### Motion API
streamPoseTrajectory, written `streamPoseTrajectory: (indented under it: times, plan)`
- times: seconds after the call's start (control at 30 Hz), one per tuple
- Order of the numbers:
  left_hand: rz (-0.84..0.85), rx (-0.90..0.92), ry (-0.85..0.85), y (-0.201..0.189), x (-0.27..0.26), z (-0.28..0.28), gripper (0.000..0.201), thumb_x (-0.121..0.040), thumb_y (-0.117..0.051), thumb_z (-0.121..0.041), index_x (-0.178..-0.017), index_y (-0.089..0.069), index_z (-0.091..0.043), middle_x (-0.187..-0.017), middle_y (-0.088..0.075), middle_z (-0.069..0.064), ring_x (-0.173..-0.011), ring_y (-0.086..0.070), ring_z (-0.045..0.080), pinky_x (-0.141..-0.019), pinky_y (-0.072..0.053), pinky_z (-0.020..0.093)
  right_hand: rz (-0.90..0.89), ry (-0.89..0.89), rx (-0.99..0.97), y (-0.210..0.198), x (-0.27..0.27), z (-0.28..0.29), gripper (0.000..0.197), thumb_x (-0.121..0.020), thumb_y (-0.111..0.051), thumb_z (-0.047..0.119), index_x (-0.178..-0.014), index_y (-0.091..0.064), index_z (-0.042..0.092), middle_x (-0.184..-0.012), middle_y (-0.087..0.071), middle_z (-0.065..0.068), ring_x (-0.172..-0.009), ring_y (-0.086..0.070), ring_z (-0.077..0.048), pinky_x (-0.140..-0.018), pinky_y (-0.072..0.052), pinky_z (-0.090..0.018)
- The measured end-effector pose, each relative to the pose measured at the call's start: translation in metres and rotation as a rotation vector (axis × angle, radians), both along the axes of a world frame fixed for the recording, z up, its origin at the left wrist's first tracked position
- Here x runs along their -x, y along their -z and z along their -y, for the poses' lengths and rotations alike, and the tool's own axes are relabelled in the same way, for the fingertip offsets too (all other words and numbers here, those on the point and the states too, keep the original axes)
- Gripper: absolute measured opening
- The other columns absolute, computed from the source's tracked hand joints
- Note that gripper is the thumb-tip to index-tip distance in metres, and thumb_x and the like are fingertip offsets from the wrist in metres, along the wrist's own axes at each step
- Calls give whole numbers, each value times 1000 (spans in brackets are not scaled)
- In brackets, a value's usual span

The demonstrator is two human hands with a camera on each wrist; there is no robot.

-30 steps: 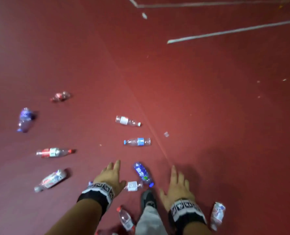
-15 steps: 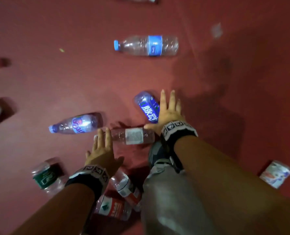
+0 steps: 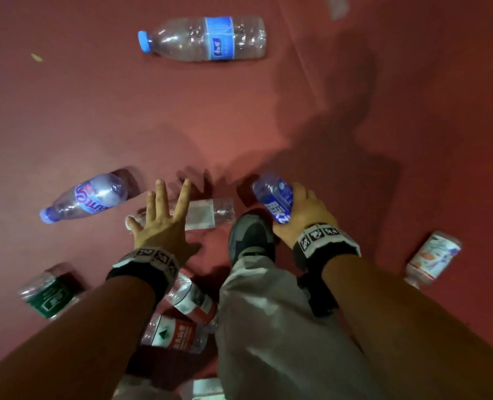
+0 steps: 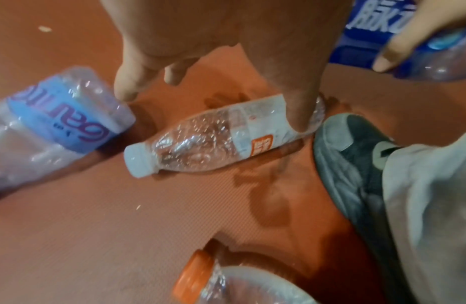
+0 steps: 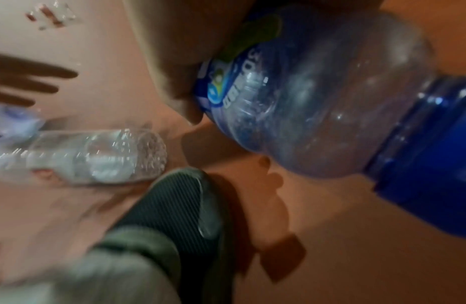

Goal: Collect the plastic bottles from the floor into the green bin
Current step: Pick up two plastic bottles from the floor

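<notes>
My right hand (image 3: 303,212) grips a blue-labelled bottle (image 3: 274,197) just off the red floor; the right wrist view shows the same blue bottle (image 5: 317,102) filling the frame with a thumb on its label. My left hand (image 3: 164,217) hovers with fingers spread over a clear bottle with a white label (image 3: 207,215) lying on the floor. In the left wrist view that clear bottle (image 4: 221,137) lies under my fingers (image 4: 302,115), white cap to the left. The green bin is not in view.
Several more bottles lie around: a blue-capped one (image 3: 202,39) far ahead, a purple-labelled one (image 3: 89,197) at left, a green-labelled one (image 3: 49,293), red-labelled ones (image 3: 179,333) under my left arm, a white one (image 3: 432,258) at right. My grey shoe (image 3: 251,235) stands between the hands.
My right hand has closed round the blue bottle and lifted it. My left hand has moved forward over the clear bottle. The camera has dropped closer to the floor.
</notes>
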State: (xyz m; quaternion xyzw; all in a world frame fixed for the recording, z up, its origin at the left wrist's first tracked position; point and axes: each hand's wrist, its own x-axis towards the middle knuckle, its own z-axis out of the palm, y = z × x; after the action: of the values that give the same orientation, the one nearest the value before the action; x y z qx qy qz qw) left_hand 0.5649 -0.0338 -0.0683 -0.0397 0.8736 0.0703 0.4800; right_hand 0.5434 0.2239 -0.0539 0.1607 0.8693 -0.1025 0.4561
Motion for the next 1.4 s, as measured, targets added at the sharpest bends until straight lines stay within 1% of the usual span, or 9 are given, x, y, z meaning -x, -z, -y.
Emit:
streamPoseTrajectory:
  times: [0.17,0.33,0.47,0.6,0.7,0.8,1.03,1.2,1.4]
  plan:
    - [15,7,61,-4,11,-24,135,-70,-76,-59,-131,44,-49,-157,33,3,-150,11,27,-111,-18,68,57,9,-92,-31,-41,-45,90,-72,-74,44,-145,-25,24,-133,-44,-5,-123,-47,-30,-97,-47,-42]
    - [6,22,266,41,16,-42,135,-70,-76,-58,-135,42,-44,-159,28,5,-150,10,28,-109,-16,71,67,71,-102,-16,-54,-73,90,-73,-74,45,-145,-23,25,-133,-42,-2,-123,-46,-27,-95,-46,-40]
    - [-96,44,340,58,7,-45,104,-75,-76,-36,-149,-4,-42,-162,-3,4,-143,-24,30,-102,-37,59,43,18,-82,-8,-57,-77,90,-75,-73,45,-146,-23,22,-134,-43,-4,-120,-48,-29,-94,-46,-40]
    - [20,31,126,6,9,-39,88,-66,-79,-27,-137,-28,-19,-129,-49,12,-116,-51,36,-89,-45,45,5,-8,-75,-44,-60,-62,89,-74,-75,46,-143,-26,20,-132,-40,-6,-120,-45,-30,-90,-47,-41]
    - [-71,29,97,-74,16,-27,71,-56,-78,-16,-116,-42,-4,-106,-57,21,-97,-58,41,-80,-50,44,-85,8,-99,-112,-67,-38,83,-74,-74,47,-139,-31,20,-130,-35,-5,-118,-43,-29,-86,-45,-38]
    - [-152,-57,120,-185,42,-25,60,-57,-72,-17,-109,-44,-6,-99,-55,18,-85,-57,39,-71,-46,40,-126,52,-119,-218,-73,-20,77,-79,-66,48,-140,-30,20,-132,-36,-4,-122,-41,-27,-94,-43,-36]
    - [-629,-413,350,-600,111,-90,81,-72,-72,-47,-139,-32,-22,-121,-51,10,-112,-54,35,-92,-47,37,-552,287,-309,-594,-87,-39,80,-78,-70,47,-142,-30,20,-134,-40,-3,-124,-44,-25,-97,-45,-36]
    - [-947,-550,566,-839,40,-110,93,-76,-68,-51,-150,-15,-36,-132,-45,11,-113,-57,35,-91,-50,42,-900,528,-530,-829,-194,-35,83,-76,-71,49,-141,-28,21,-131,-43,-3,-122,-46,-26,-93,-46,-39]
    - [-1147,-716,845,-983,-95,-163,97,-75,-70,-55,-149,-9,-40,-131,-48,8,-115,-54,31,-89,-51,43,-997,758,-766,-957,-376,-31,83,-77,-72,48,-141,-27,20,-129,-44,-2,-119,-47,-25,-86,-47,-38]
